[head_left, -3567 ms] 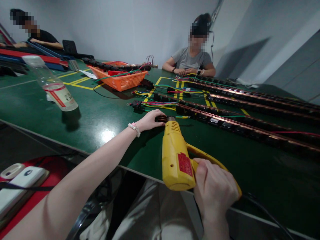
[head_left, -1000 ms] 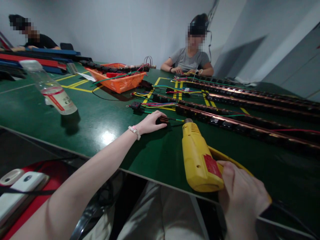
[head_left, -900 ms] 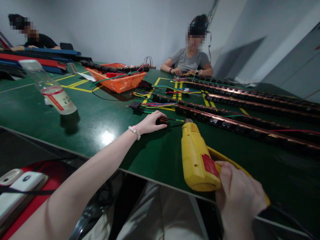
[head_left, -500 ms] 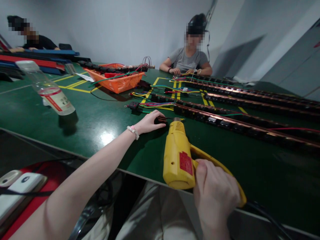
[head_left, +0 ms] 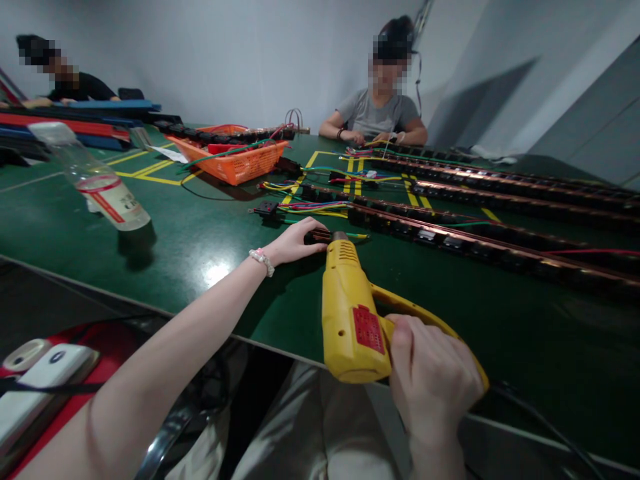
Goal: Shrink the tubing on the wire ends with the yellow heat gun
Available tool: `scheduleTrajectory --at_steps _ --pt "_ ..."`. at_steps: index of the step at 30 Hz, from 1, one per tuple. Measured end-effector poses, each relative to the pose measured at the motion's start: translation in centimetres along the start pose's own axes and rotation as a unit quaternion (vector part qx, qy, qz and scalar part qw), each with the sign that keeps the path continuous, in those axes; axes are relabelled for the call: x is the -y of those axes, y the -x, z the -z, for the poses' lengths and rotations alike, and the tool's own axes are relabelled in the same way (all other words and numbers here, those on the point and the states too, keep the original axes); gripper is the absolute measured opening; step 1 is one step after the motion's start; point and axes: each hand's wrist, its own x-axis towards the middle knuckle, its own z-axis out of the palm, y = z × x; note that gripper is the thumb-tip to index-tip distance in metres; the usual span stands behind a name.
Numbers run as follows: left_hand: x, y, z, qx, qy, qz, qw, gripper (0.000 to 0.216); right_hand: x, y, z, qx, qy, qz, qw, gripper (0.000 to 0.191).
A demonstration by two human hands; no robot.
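Note:
My right hand (head_left: 433,363) is wrapped round the handle of a yellow heat gun (head_left: 353,310), which points away from me over the green table. Its metal nozzle is close to my left hand (head_left: 299,241), whose fingers are closed on a dark piece with copper-coloured strips (head_left: 320,236). The nozzle partly hides that piece. A yellow-green wire end (head_left: 361,236) shows just beyond the nozzle. Behind my left hand lies a black socket (head_left: 267,211) with a bundle of coloured wires (head_left: 317,211) running to a long copper-and-black rail (head_left: 425,233).
Several more rails (head_left: 500,200) lie across the right side. An orange basket (head_left: 250,163) with wired parts stands behind, and a plastic bottle (head_left: 113,197) at the left. A person (head_left: 383,110) works across the table; another person (head_left: 83,83) is at far left.
The heat gun has shifted slightly left, its nozzle closer to my left hand and the dark piece. My left hand keeps its hold, having moved very little.

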Motion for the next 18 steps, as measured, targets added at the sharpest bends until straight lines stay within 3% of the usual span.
scheduleTrajectory --at_steps 11,18 --pt "0.0 0.2 -0.3 -0.002 -0.004 0.031 1.000 0.041 -5.4 0.5 0.1 0.032 0.061 -0.005 0.998 0.041" --pt "0.6 0.2 -0.7 -0.012 -0.021 0.055 0.998 0.055 -5.7 0.6 0.3 0.022 0.082 -0.012 0.996 0.042"
